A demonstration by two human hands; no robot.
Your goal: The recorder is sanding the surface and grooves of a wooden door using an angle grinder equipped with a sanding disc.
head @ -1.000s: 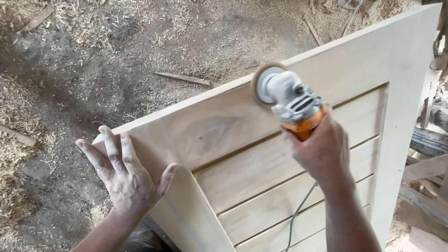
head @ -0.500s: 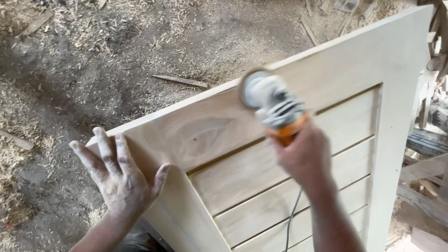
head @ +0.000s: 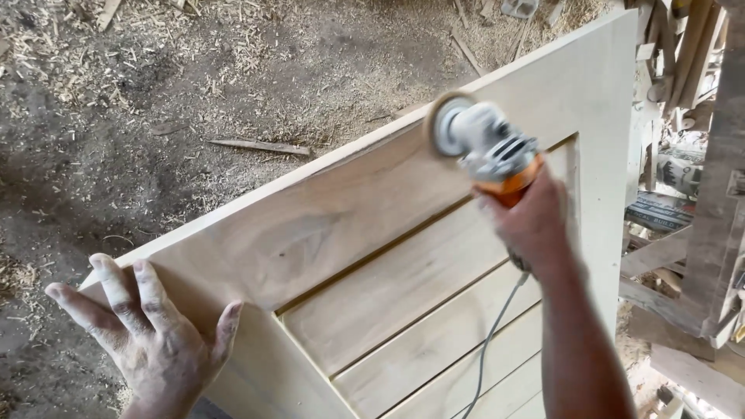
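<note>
Head view: right hand (head: 531, 225) wrapped tight round grinder (head: 485, 147), disc on door (head: 372, 256) top rail, left hand (head: 151, 341) fingers spread flat on corner, nothing held; best kept flat, moving, lightly pressed.

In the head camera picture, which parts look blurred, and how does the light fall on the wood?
Head view: the sander and the right hand are blurred by motion; the left hand and the door panel look sharp. The light is soft daylight without glare; the sawdust floor is darker at left.
</note>
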